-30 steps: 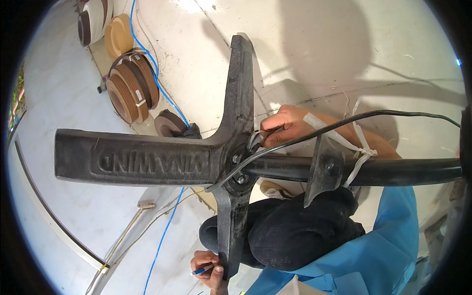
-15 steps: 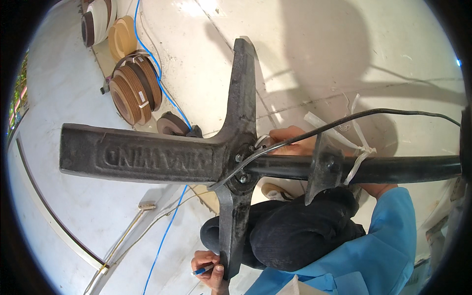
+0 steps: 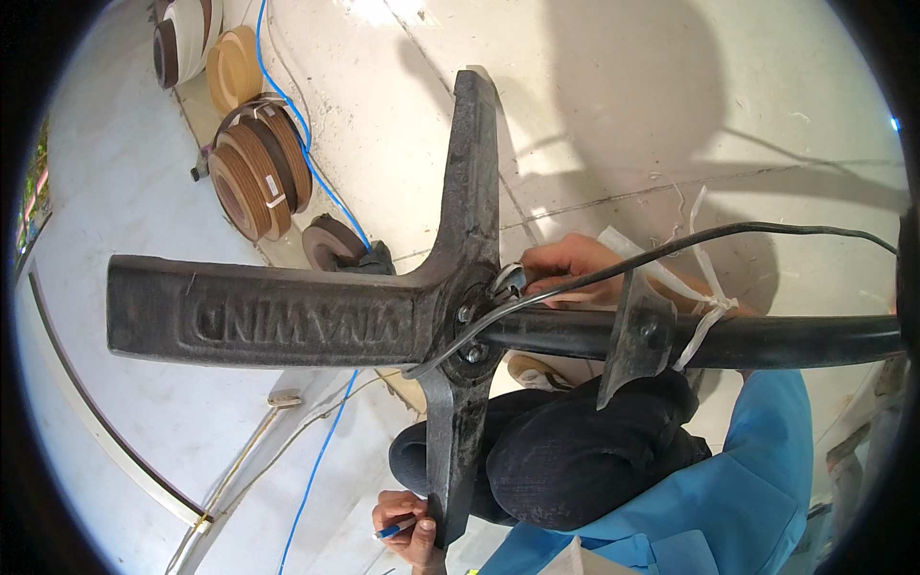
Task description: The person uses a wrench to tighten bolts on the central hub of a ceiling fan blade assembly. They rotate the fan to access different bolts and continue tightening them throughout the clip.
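A black three-armed stand base (image 3: 268,311), with raised lettering on its long arm, spreads across the view with a black pole (image 3: 795,337) running right from its hub. At the lower end of the base, my left hand (image 3: 410,527) is closed against the short arm, a blue pen (image 3: 395,528) between its fingers. Behind the pole my right hand (image 3: 575,264) reaches to the hub, fingers pinching a small pale, shiny piece (image 3: 510,279) whose kind I cannot make out. A black cable (image 3: 661,251) passes in front of that hand. A dark flared collar (image 3: 636,331) sits round the pole.
Rolls of brown edging strip (image 3: 251,182) and a tan roll (image 3: 233,69) lie on the floor at upper left. A blue cord (image 3: 311,484) runs along the floor. White ties (image 3: 707,311) are knotted round the pole. My bent knees (image 3: 575,460) are under it.
The right hand has shifted slightly at the hub, and the pale piece shows more. The base's long arm and the pole sit a little lower. My left hand stays on the short arm.
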### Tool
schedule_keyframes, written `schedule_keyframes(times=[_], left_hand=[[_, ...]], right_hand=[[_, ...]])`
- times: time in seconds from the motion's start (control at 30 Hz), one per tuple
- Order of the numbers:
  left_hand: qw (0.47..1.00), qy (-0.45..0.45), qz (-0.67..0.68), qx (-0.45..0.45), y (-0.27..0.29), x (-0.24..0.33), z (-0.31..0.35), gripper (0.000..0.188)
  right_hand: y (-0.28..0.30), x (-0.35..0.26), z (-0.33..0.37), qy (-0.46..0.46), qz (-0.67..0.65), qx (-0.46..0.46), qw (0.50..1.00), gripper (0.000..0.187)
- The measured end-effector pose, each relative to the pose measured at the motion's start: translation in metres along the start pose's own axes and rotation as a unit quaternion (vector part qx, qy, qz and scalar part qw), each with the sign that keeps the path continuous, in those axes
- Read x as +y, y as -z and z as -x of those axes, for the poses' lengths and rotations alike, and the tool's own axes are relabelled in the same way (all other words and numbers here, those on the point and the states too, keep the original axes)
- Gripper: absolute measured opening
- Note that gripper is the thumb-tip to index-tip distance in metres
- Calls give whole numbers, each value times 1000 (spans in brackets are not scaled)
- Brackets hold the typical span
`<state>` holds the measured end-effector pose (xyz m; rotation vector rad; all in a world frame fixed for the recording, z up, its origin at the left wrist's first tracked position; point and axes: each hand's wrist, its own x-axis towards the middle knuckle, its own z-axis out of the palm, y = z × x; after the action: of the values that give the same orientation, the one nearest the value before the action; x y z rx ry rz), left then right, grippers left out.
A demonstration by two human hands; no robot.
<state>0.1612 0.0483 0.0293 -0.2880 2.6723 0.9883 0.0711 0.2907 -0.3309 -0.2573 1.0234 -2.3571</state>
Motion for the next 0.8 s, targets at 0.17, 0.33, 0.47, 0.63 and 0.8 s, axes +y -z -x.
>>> schedule_keyframes(times=[0.17, 0.33, 0.47, 0.63, 0.8], left_hand=[[1000, 1, -1, -11, 4, -4, 0, 39], [999, -32, 23, -32, 10, -9, -5, 37], [1000, 28, 12, 7, 0, 4, 4, 39], [1000, 6, 6, -4, -7, 7, 0, 39], [1000, 3, 1, -6, -7, 6, -1, 37]], right_hand=[[-12, 7, 3, -9, -41, 8, 999, 29], [-19, 11, 4, -11, -51, 14, 999, 28], [-22, 11, 5, -13, -57, 21, 998, 28], [-29, 11, 10, -17, -72, 39, 997, 27], [-35, 14, 14, -22, -83, 67, 994, 27]])
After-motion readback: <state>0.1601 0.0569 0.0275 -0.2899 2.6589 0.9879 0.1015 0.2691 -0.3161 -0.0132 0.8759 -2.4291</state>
